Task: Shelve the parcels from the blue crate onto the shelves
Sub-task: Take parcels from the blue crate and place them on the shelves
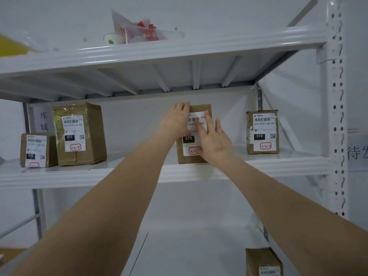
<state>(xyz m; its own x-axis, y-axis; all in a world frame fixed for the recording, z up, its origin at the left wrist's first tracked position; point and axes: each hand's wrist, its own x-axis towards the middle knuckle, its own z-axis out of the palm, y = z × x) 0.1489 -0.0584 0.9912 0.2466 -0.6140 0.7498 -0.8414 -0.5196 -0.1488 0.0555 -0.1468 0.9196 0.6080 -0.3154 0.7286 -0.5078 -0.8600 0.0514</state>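
Note:
A brown cardboard parcel [187, 145] with a white label marked 010 stands upright on the middle shelf [99, 176], a little right of centre. My left hand [176, 120] grips its upper left corner, fingers curled over the top edge. My right hand [215, 138] lies flat against the parcel's front label with fingers spread, covering part of the red-boxed code. The blue crate is out of view.
On the same shelf stand a tall taped parcel [79, 134] and a small parcel [37, 150] at the left, and another parcel [262, 132] at the right. A parcel [262, 261] sits on the lower shelf. A clear bag [139, 30] lies on the top shelf. The white upright post [337, 116] bounds the right side.

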